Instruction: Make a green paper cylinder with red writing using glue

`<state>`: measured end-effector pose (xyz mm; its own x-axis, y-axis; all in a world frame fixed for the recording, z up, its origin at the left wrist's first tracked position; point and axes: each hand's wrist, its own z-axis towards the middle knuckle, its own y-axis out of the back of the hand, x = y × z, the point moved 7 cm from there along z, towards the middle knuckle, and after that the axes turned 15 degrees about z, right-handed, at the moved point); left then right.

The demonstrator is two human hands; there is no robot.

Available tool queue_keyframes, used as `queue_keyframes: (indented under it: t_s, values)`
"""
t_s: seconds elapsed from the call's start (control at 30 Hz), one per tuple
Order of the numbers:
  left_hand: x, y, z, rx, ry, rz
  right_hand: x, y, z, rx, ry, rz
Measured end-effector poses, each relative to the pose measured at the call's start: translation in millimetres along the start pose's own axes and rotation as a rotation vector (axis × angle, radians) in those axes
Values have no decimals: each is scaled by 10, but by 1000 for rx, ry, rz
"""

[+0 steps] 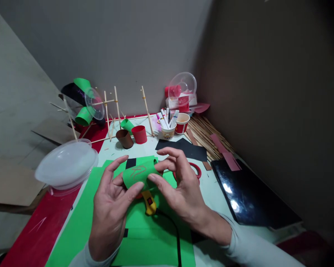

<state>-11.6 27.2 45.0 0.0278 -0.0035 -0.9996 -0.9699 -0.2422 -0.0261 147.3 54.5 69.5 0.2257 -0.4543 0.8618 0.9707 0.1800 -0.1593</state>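
Note:
Both my hands hold a piece of green paper (137,173) curled into a short tube with a faint red scribble on it. My left hand (111,207) grips its left side, thumb pressed on the front. My right hand (178,185) pinches its right end, with the upper fingers spread above. Below them lies a yellow glue gun (149,202) with a black cord, resting on a large green paper sheet (144,237).
A clear plastic lid (66,163) sits at the left. Brown (124,138) and red (139,134) paper cups stand by a stick frame (117,111). Marker cups (168,128), black paper (187,148), red scissors (196,170), a stick bundle (208,137) and a black tablet (250,193) lie to the right.

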Motion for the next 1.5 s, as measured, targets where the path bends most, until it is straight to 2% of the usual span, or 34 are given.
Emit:
queue_keyframes:
  t_s: [0.13,0.27,0.4,0.53,0.63,0.73,0.93,1.13,1.2,1.33,1.5]
  values:
    - [21,62,45,-61,12,20,-78,62,64,-54,-84,127]
    - [10,174,129,-168,-4,-14,-240,177,162,-126,-256,326]
    - [14,148,148,-99,-15,47,-345,248,201,-167,-349,464]
    - [58,84,85,9,-28,175,-365,237,192,-176,-375,488]
    - [74,115,61,-21,-61,223,-331,186,170,-140,-364,457]
    - [90,156,79,-61,-56,168,-275,136,148,-98,-329,417]
    - [85,108,128,-7,2,80,-177,124,179,-39,-180,314]
    - [46,5,141,65,41,-4,-98,182,247,-42,-80,177]
    - [86,-42,140,106,101,-70,-87,150,249,2,-94,148]
    - [194,-159,123,208,210,-114,-70,17,203,172,-76,65]
    - [229,-169,117,171,222,-118,4,-72,147,263,22,-26]
